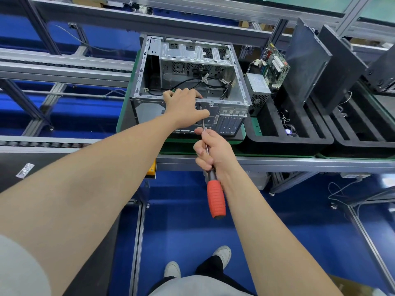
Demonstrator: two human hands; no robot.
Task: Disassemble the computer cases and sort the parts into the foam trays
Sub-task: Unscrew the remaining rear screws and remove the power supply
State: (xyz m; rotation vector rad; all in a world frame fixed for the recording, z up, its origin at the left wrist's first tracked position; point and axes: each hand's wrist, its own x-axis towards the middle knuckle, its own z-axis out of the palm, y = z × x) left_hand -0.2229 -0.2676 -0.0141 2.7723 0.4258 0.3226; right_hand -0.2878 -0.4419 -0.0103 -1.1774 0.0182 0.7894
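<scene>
Head view: the left hand hooks its fingers over the near top edge of the case, thumb spread on the rear panel, bracing it. The right hand is wrapped round the shaft of the screwdriver, red handle hanging below the wrist, blade aimed at that panel. A rear-panel screw looks like the job in hand; next, seat the tip squarely and turn. The case lies open side up on a green pallet, just left of the foam tray. The tip hides behind the left thumb — on a screw or not, can't tell. The left fingertips vanish inside.
</scene>
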